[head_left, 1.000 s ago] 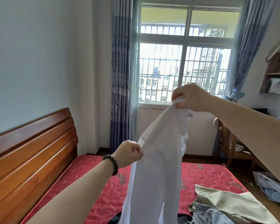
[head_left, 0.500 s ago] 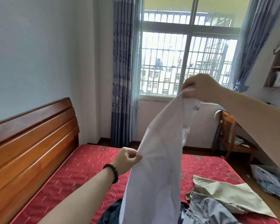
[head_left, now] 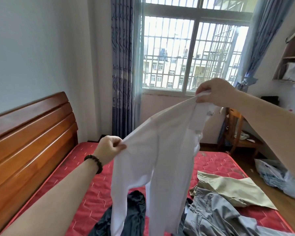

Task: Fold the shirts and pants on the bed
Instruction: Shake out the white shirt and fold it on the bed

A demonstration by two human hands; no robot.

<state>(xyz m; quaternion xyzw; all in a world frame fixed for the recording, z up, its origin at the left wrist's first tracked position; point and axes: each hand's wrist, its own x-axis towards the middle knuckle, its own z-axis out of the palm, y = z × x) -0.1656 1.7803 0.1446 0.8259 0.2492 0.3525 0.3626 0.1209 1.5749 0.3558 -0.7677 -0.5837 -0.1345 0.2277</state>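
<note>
Here, both hands are up over the bed, each pinching the same white shirt (head_left: 157,150). Left hand (head_left: 109,149): fingers curled in, thumb and forefinger nipping a shoulder edge of the cloth, low and toward the headboard; dark bead bracelet (head_left: 94,161) on that wrist. Right hand (head_left: 215,92): higher, in front of the window, fingers bunched tight round the collar end, knuckles up. Shirt hangs stretched on a slant between the two grips, lifted clear of the mattress at the top, thin and slightly see-through, lower part dropping in two long folds to the bottom of view. Below it on the red quilted mattress (head_left: 85,176): a dark garment (head_left: 134,213) crumpled right under the shirt, grey pants (head_left: 215,217) beside it, khaki pants (head_left: 232,189) further right, partly overlapped by the grey. Wooden headboard (head_left: 29,138) at left.
</note>
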